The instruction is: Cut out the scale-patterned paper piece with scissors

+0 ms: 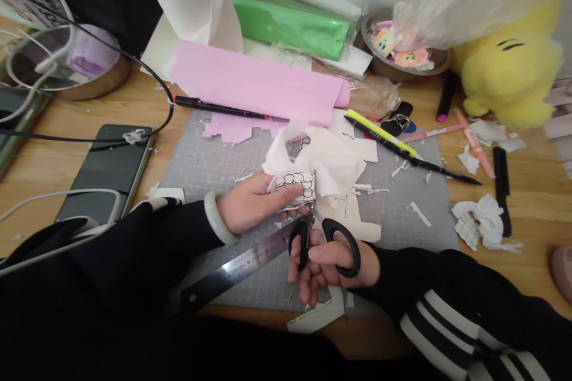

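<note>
My left hand (250,199), with a pale bangle at the wrist, pinches a small white piece (300,184) drawn with black scale-like lines, thumb on top. My right hand (330,259) holds black-handled scissors (344,247), fingers through the loops. The scissors' tips are at the lower edge of the patterned piece, where the blades are partly hidden. Crumpled white paper (330,158) lies just behind my left hand. Under the hands, a metal ruler (245,265) rests diagonally on the grey cutting mat (402,208).
Behind are pink sheets (250,80), a green packet (290,21), a black pen (218,107) and a yellow marker (379,134). A phone (107,169) and cables lie left. At right are a bowl (388,65), a yellow plush toy (513,71) and paper scraps (482,223).
</note>
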The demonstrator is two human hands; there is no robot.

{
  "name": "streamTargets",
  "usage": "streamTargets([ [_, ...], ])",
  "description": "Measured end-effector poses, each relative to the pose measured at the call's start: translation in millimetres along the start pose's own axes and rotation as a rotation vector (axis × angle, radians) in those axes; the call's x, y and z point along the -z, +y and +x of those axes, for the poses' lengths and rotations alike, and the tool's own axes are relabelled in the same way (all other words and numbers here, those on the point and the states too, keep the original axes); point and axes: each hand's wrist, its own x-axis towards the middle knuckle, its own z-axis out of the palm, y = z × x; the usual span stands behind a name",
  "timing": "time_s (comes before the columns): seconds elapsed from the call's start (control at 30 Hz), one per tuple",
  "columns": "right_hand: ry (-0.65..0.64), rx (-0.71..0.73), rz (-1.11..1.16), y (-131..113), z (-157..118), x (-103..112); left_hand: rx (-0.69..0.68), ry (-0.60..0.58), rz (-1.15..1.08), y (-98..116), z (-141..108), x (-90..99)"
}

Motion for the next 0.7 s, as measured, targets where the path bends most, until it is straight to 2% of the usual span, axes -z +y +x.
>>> streamTargets([
  [0.7, -0.019, -0.016, -0.015, 0.1, 0.7, 2.5, -0.001, 0.012, 0.033, -0.5, -0.2, -0.2],
])
